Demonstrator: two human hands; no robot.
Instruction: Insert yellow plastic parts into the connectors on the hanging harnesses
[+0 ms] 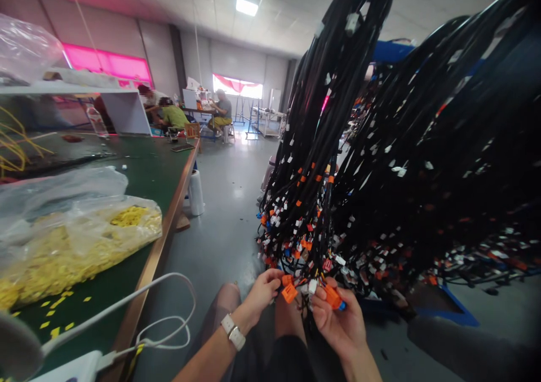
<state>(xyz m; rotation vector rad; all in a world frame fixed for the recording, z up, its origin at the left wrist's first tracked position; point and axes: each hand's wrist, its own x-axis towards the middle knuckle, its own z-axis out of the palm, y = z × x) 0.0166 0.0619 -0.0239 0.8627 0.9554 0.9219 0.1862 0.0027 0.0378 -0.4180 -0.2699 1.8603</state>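
My left hand (262, 293), with a white-strapped watch (233, 332) on its wrist, is closed in a pinch at the edge of an orange connector (289, 292). My right hand (340, 323) is curled around another orange connector (332, 296), with a blue piece (342, 306) at its end. Just beside the right fingertips is a white connector (312, 287). These ends belong to a hanging bundle of black wire harnesses (325, 111). Thin coloured wires fan out between my hands, and many small white, orange, red and blue connectors hang just above. The fingers partly hide what they grip.
More black harnesses (465, 145) hang to the right, above a blue-edged tray (460, 309). On the left, a green-topped table (152, 173) bears a plastic bag of yellow pieces (84, 241) and a white cable (169, 279). A plastic-wrapped roll (196, 193) stands beside it. Several people sit at the back.
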